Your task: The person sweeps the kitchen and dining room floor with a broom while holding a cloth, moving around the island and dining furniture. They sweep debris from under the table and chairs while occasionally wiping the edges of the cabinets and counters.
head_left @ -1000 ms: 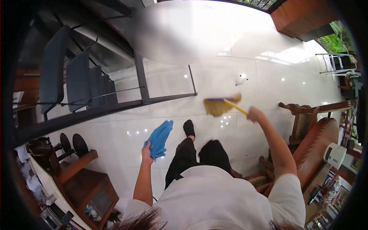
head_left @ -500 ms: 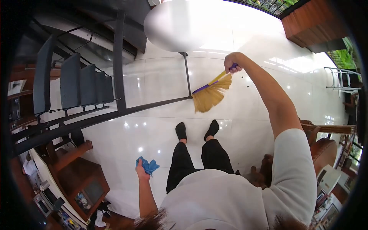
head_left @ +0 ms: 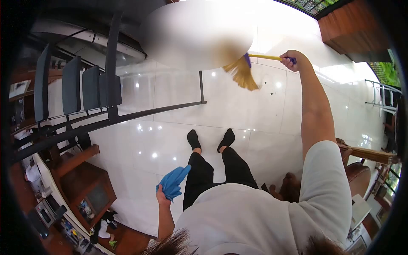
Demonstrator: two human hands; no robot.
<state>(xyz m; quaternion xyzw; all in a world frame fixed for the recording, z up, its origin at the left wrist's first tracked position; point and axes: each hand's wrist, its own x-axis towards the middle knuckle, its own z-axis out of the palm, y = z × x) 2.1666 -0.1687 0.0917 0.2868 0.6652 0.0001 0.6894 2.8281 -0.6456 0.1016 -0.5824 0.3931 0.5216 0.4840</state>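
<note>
My right hand (head_left: pixel 291 60) is closed round the purple grip at the end of a broom's (head_left: pixel 244 76) yellow handle, out ahead to the right. Its tan, fan-shaped bristles reach down to the white tiled floor (head_left: pixel 255 170), and their far part is hidden by a blurred pale oval. Small dark bits (head_left: pixel 271 93) lie on the tiles close to the bristle tips. Low on the left, my left hand (head_left: pixel 163 197) has its fingers wrapped round a crumpled blue cloth (head_left: pixel 173 183), held beside my left leg.
A black metal frame (head_left: pixel 157 112) with a row of dark grey panels (head_left: pixel 71 85) stands on the left. Below it is a brown wooden cabinet (head_left: pixel 91 193). Wooden furniture (head_left: pixel 357 176) stands close on my right, and a metal rack (head_left: pixel 380 97) is farther off.
My right hand has swung the broom forward and to the right, its bristles moving away from the frame's corner. The blue cloth has come up closer and spreads wider.
</note>
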